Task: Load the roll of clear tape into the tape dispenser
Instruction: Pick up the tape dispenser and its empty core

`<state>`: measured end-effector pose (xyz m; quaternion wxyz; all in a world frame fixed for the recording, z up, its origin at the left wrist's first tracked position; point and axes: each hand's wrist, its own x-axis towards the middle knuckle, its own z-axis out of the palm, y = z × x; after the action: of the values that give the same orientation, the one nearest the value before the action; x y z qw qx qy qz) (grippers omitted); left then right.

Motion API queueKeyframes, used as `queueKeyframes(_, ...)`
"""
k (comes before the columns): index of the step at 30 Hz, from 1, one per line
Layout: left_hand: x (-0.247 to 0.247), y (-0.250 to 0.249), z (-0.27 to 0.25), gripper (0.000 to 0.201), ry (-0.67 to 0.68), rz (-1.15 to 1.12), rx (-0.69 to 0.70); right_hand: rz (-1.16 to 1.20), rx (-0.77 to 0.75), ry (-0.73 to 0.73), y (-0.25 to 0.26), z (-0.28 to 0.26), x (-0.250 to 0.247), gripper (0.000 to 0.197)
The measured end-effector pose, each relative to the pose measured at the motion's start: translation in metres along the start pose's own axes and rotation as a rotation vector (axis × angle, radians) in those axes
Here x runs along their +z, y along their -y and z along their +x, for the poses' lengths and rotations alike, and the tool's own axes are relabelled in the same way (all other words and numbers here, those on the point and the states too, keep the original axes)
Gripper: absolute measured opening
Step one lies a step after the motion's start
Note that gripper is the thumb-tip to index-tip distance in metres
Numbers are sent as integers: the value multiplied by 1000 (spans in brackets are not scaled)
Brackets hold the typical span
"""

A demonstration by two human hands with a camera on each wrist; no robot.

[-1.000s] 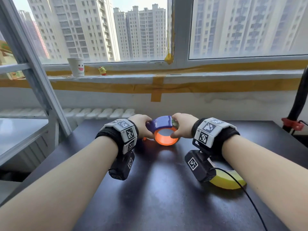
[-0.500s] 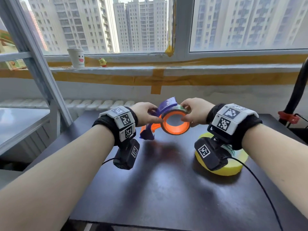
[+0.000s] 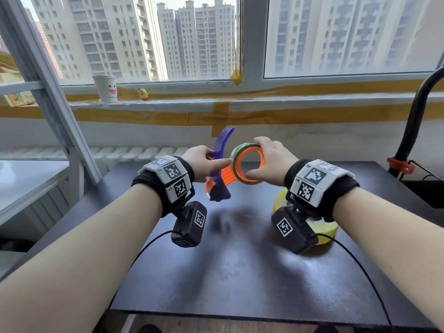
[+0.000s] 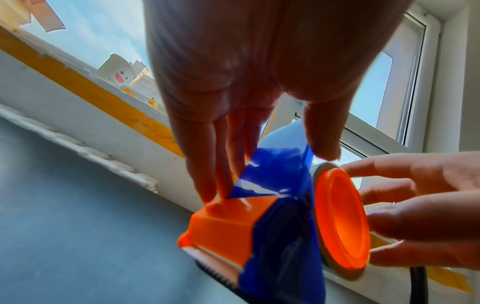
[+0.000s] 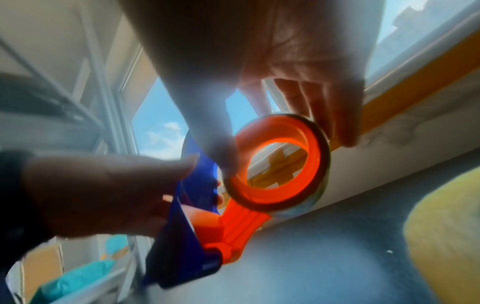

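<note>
I hold the tape dispenser (image 3: 222, 181) in the air above the dark table (image 3: 240, 272). My left hand (image 3: 209, 162) grips its blue handle (image 4: 275, 170) and orange body (image 4: 228, 224), above the toothed blade. My right hand (image 3: 266, 159) pinches the dispenser's orange wheel (image 5: 311, 144) between thumb and fingers. A thin greenish band (image 3: 242, 146) wraps that wheel. The blue handle stands upright, swung away from the wheel. A yellowish roll of clear tape (image 3: 329, 230) lies flat on the table under my right wrist, partly hidden by the wrist camera.
A windowsill runs behind the table with a paper cup (image 3: 105, 88) and a small yellow toy (image 3: 143, 93). A black curved pole with a red clamp (image 3: 400, 165) stands at the table's right rear. A metal frame (image 3: 48, 92) rises on the left.
Both hands have lifted the dispenser off the table. The blue handle, which lay over the orange wheel, has swung up and away from it. The tape roll on the table has come more into view.
</note>
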<state>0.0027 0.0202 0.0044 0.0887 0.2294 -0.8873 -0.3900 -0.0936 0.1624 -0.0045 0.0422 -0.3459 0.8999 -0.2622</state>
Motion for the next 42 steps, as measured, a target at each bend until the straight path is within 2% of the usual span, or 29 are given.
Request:
queueKeyframes(3, 1, -4, -2, 29, 7, -34, -3, -56, 1, -18, 1, -1, 7, 108)
queueKeyframes(7, 2, -7, -5, 29, 14, -57, -3, -142, 3, -54, 2, -4, 10, 117)
queueKeyframes(13, 2, -7, -6, 29, 0, -100, -20, -149, 1, -85, 3, -2, 11, 109)
queueKeyframes(17, 2, -9, -9, 23, -3, -115, -26, -172, -4, -125, 3, -2, 12, 100)
queueKeyframes(25, 2, -8, -8, 28, -66, -111, -59, -125, -19, -183, 2, -4, 6, 97)
queueKeyframes(26, 2, -8, -7, 29, -66, -119, -64, -113, -21, -185, 2, -4, 5, 97)
queueKeyframes(30, 3, -3, 0, 55, -100, -127, -104, -82, -32, -216, 2, -5, 1, 97)
queueKeyframes(34, -1, 6, 8, 61, -119, -69, -134, -99, 4, -281, -1, -1, -6, 100)
queueKeyframes(38, -7, 21, 18, 65, -133, -52, -165, -157, 102, -185, -5, 6, -11, 101)
queueKeyframes(42, -13, 30, 22, 67, -181, -6, -169, -197, 147, -58, 0, 19, -6, 75)
